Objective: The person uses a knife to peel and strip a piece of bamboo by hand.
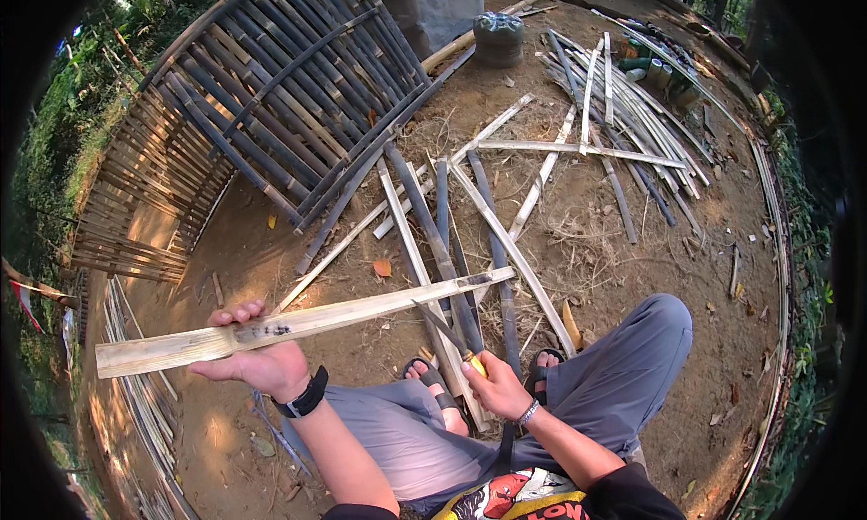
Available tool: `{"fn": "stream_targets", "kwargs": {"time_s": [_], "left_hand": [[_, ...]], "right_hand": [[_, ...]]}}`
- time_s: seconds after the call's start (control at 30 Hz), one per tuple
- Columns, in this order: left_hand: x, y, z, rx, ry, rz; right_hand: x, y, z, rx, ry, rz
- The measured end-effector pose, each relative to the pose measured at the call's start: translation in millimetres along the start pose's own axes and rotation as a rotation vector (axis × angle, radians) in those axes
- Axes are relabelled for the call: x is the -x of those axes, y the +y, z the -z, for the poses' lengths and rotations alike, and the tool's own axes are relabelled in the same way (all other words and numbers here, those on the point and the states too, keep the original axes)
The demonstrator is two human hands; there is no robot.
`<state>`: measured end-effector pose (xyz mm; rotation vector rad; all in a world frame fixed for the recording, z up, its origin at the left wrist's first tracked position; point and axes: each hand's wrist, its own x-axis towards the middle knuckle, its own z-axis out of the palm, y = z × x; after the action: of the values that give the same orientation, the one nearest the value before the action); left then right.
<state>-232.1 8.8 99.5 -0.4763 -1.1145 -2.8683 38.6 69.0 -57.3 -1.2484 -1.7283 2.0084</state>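
Observation:
A split bamboo strip (316, 321), pale and widest at its left end, reaches from the lower left to the middle of the view. My left hand (257, 362) holds it from below, palm up, with the thumb on the near side and the fingers round the far side. Dark marks spot the strip near my fingers. My right hand (497, 389) is closed on the yellow handle of a knife (442, 328). Its narrow blade points up and left, and the tip lies close to the strip's near edge; whether they touch, I cannot tell.
Bamboo poles and strips (424, 249) lie crossed before my sandalled feet. A dark bamboo slatted frame (298, 77) leans at the upper left beside a lighter slatted panel (144, 195). A pile of strips (650, 131) lies far right, near a dark round container (498, 41). More strips (144, 402) line the left.

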Motion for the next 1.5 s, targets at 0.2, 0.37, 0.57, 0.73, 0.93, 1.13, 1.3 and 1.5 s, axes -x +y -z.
{"fn": "stream_targets", "kwargs": {"time_s": [0.2, 0.37, 0.57, 0.73, 0.93, 1.13, 1.3, 1.5], "left_hand": [[-5, 5, 19, 0.035, -0.146, 0.074], [4, -3, -1, -0.104, 0.047, -0.005], [5, -2, 1, -0.158, 0.036, -0.053], [12, -1, 1, -0.105, -0.064, -0.071], [19, 1, -7, -0.16, 0.058, -0.105], [44, 23, -26, -0.089, -0.012, -0.12], [60, 79, -23, -0.129, -0.122, -0.165], [41, 73, -22, -0.452, 0.095, -0.324]], "right_hand": [[-29, -33, -29, 0.12, 0.102, 0.261], [-74, 15, -35, 0.386, 0.248, 0.282], [-87, 16, -16, 0.378, 0.217, 0.179], [-67, -1, -23, 0.403, 0.167, 0.225], [-86, 20, -7, 0.42, 0.153, 0.121], [-79, 18, 5, 0.386, 0.239, 0.074], [-5, -30, -13, 0.32, -0.037, 0.279], [-26, 16, -23, 0.37, 0.135, 0.215]]}}
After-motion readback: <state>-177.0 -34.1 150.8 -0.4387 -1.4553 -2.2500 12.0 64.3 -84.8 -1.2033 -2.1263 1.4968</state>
